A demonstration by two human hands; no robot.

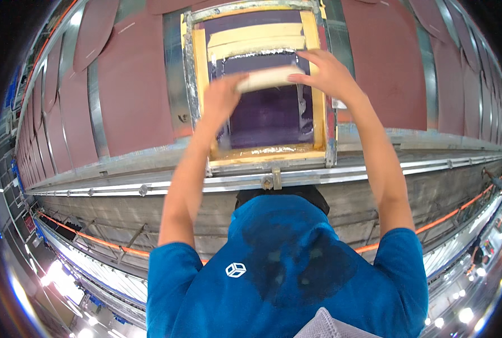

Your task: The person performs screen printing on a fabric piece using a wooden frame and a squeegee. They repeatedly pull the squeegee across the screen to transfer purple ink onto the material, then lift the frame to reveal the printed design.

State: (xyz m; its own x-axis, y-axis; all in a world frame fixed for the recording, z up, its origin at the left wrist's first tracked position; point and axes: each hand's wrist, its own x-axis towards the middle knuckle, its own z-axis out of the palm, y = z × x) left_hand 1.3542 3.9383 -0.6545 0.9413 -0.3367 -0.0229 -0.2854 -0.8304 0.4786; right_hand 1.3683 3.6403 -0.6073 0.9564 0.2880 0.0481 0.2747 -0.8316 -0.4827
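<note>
A pale squeegee (267, 78) lies crosswise over the dark purple mesh (265, 115) of a screen-printing frame (192, 73). Around its left end my left hand (223, 97) is closed. My right hand (331, 77) grips the right end, with the thumb on the near side and a finger stretched toward the far side. The squeegee's lower edge is hard to make out. Yellow tape lines the inside of the frame. White ink (265, 53) forms a ragged line beyond the squeegee, and more lies along the frame's near edge.
Maroon fabric pieces (133, 90) lie flat on the long table to both sides of the frame. A metal rail (375, 176) runs along the table's near edge, with a small clamp (277, 177) below the frame. An orange line (459, 209) and more rails stretch behind me.
</note>
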